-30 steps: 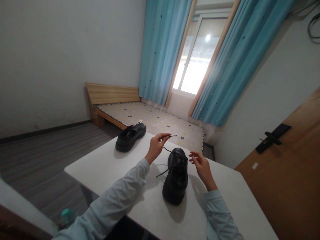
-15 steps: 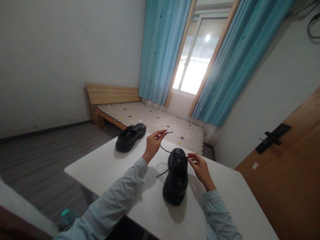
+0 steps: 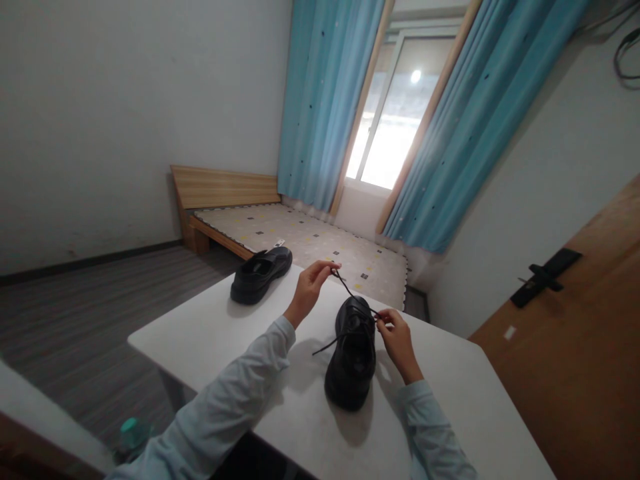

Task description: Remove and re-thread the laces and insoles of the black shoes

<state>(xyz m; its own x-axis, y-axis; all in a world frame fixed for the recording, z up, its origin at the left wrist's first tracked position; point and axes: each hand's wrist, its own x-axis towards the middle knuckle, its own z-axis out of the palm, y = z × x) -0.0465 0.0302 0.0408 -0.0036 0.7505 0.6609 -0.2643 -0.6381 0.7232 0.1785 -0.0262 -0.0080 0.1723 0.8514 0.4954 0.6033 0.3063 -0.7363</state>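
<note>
A black shoe point(image 3: 351, 380) stands on the white table point(image 3: 200, 347), its toe pointing away from me. My left hand point(image 3: 311, 285) is up beyond its left side, fingertips pinched on a black shoelace point(image 3: 345, 283) that runs down to the toe end. At the shoe's right side my right hand point(image 3: 397, 333) pinches part of the lace close to the eyelets. Another lace end hangs loose over the left side of the shoe. A second black shoe point(image 3: 257, 277) lies at the table's far left edge, with a small white tag at its toe.
Behind the table is a bed point(image 3: 300, 230) with a patterned mattress and a wooden headboard. A wooden door point(image 3: 575, 347) with a black handle is on the right. A bottle with a green cap point(image 3: 131, 427) stands low at the left.
The lace between my left hand and the shoe has gone from slack to nearly straight. My right hand's fingers have closed in on the lace beside the shoe. Both shoes have stayed put.
</note>
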